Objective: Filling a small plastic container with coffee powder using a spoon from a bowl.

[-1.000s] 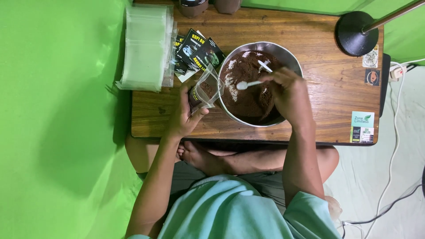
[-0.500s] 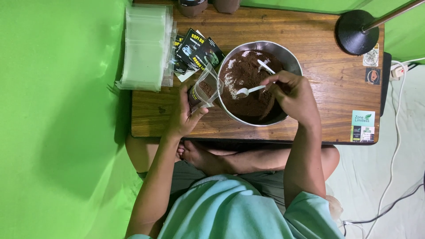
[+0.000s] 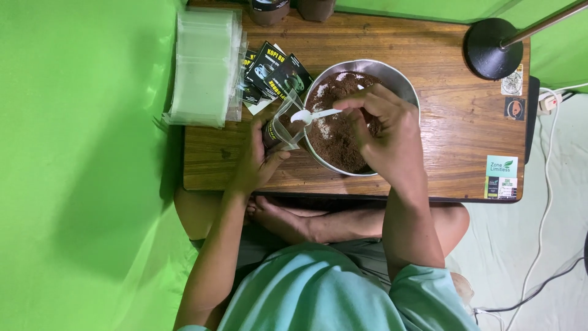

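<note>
Low wooden table [image 3: 441, 73] stood at centre, brown grain running left to right, small stickers [image 3: 502, 176] along its right edge. Bright green backdrop cloth [image 3: 79, 171] covered whole left side and ran behind table's far edge. Black round lamp base [image 3: 489, 48] sat on table's far right corner, metal pole slanting out of view. Pale floor covering [image 3: 551, 233], possibly sheet or mat, lay to right, white cable [image 3: 545, 202] trailing across it. Light was even and soft.
</note>
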